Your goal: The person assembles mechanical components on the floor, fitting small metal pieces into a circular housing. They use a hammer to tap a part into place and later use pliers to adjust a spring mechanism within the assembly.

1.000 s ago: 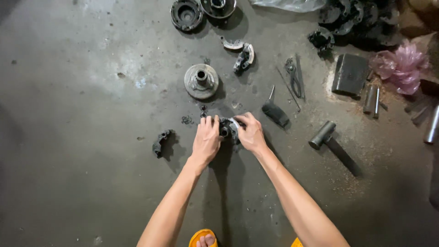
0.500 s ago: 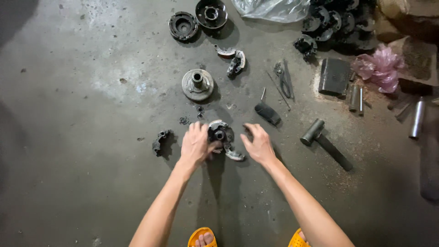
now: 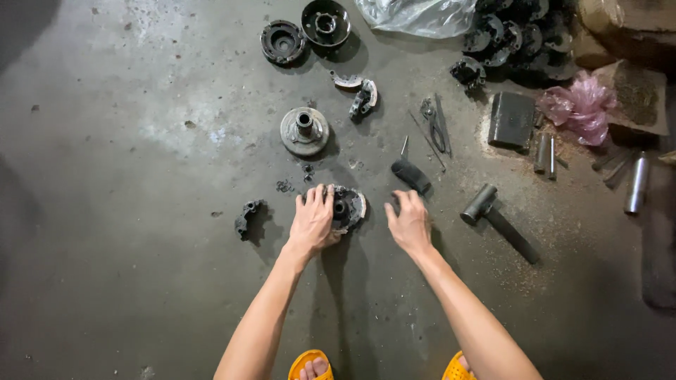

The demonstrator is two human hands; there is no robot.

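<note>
Hands at work on a concrete floor: left hand (image 3: 313,222) pins the round clutch assembly (image 3: 346,207) at frame centre — right hand (image 3: 408,224) hovers beside it, fingers spread, empty. Steady downward pressure would keep the part from sliding.

Your right hand (image 3: 408,224) has let go of the round metal part (image 3: 346,206). It now lies open at the part's 3 o'clock, apart from it.

Two hands (image 3: 313,224), two round drums (image 3: 284,42).
</note>
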